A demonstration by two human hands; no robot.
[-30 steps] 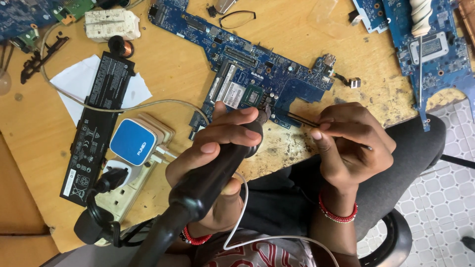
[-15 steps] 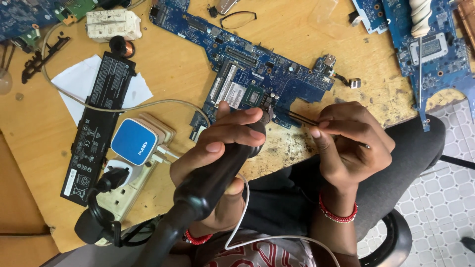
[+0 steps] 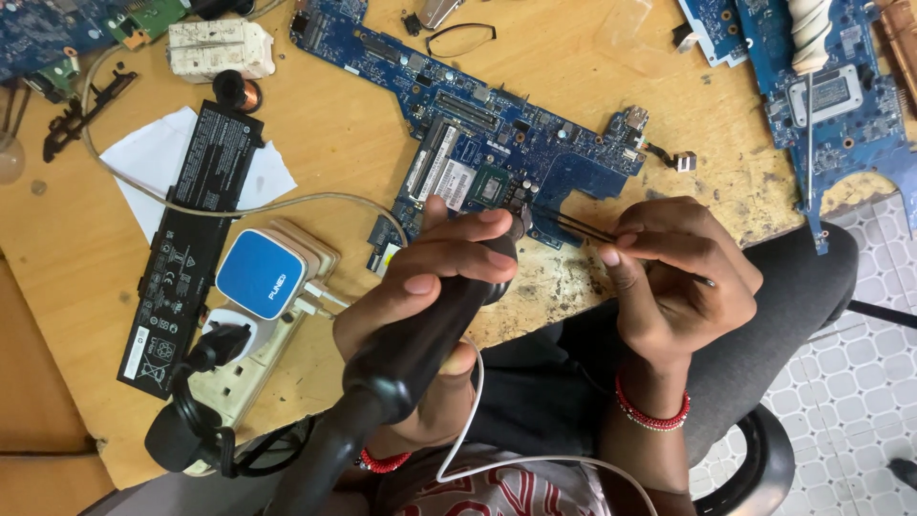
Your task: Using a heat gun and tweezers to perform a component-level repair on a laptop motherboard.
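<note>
My left hand [image 3: 420,287] grips a thick black hot-air handle [image 3: 411,349], its nozzle aimed at the blue laptop motherboard [image 3: 497,143] near a dark chip [image 3: 492,186]. A black hose runs from the handle down toward my lap. My right hand [image 3: 669,277] pinches thin black tweezers [image 3: 573,225], whose tips reach the board just beside the nozzle. Both wrists wear red bead bracelets. The board lies flat on the worn wooden table [image 3: 334,124].
A long black battery pack [image 3: 191,239] lies on white paper at left. Beside it a white power strip [image 3: 258,334] holds a blue-faced charger [image 3: 260,274] and a black plug. Another blue board [image 3: 831,86] sits at the top right. The table's edge crosses just above my knees.
Both hands have stayed nearly in place over the board; the hot-air handle shifted very slightly right.
</note>
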